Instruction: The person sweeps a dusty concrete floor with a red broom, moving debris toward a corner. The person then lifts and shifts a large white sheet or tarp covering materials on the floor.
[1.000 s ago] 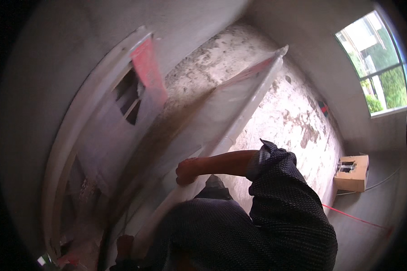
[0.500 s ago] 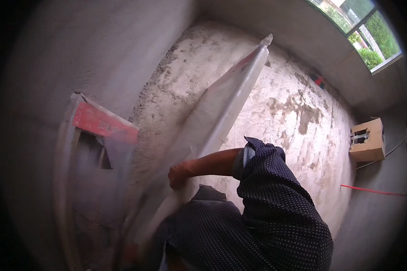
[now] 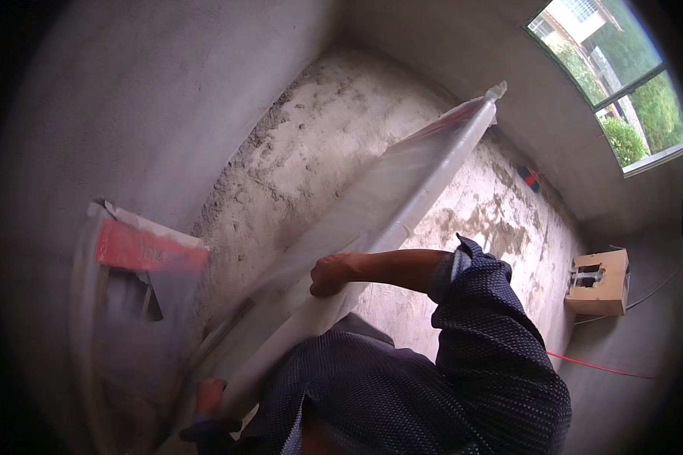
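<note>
Leaning package: long, flat, wrapped in cloudy plastic with a red band near its top; it stood against the grey wall at the left, blurred.
Left hand: low in the picture, at the near end of the long panel, fingers curled against its edge; how firmly they closed could not be told.
Long panel: a narrow, pale, smooth board sheathed in clear glossy film, held slanting above the floor, its far end pointing toward the corner of the floor under the window.
Right hand: clenched over the panel's near edge, knuckles up, a dark dotted sleeve behind it; the two hands were well apart along the panel.
Floor: bare rough concrete, crumbly and patchy, with darker stains toward the right.
Cardboard box: small, brown, with cut-out holes, by the floor's right edge at the wall.
Window: upper right, dark-framed, green shrubs outside.
</note>
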Demonstrator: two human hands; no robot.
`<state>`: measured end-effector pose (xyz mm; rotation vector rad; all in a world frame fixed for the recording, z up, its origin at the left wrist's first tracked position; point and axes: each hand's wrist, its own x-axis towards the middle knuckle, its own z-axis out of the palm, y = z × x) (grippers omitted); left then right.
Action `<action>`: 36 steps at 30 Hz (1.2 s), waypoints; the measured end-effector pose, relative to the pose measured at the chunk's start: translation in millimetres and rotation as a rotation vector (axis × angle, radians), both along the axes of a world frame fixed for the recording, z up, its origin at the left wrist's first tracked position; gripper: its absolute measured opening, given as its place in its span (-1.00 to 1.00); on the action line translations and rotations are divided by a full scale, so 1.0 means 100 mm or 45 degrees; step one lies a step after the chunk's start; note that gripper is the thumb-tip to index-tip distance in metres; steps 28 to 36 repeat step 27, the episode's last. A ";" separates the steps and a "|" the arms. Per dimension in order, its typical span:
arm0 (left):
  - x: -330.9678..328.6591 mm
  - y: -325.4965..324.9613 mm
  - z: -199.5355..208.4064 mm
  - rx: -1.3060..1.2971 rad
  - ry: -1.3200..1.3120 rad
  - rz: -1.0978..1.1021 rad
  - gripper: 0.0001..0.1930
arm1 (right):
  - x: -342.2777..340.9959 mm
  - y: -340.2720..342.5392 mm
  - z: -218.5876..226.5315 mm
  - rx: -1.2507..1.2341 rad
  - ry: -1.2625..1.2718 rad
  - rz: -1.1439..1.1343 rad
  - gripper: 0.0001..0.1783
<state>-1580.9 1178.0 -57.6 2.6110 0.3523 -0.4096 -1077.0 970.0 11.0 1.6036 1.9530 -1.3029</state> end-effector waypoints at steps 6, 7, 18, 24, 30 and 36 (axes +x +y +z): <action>0.98 -0.13 -0.04 0.010 0.008 -0.016 -0.86 | 0.97 -0.19 0.17 -0.151 -0.006 -0.308 -0.48; 1.20 -0.19 0.00 0.034 -0.001 -0.022 -0.86 | 1.15 -0.28 0.13 -0.121 0.004 -0.278 -0.48; 3.26 -1.16 0.44 0.196 0.239 0.064 -0.83 | 3.37 -0.92 0.08 0.135 0.040 0.265 -0.56; 3.91 -1.29 0.07 0.065 0.379 0.143 -0.86 | 4.26 -0.93 0.15 -0.039 0.023 -0.181 -0.45; 4.13 -1.05 -0.28 0.282 0.390 -0.119 -0.71 | 4.72 -0.66 -0.40 0.012 -0.036 0.030 -0.45; 4.13 -1.05 -0.28 0.282 0.390 -0.119 -0.71 | 4.72 -0.66 -0.40 0.012 -0.036 0.030 -0.45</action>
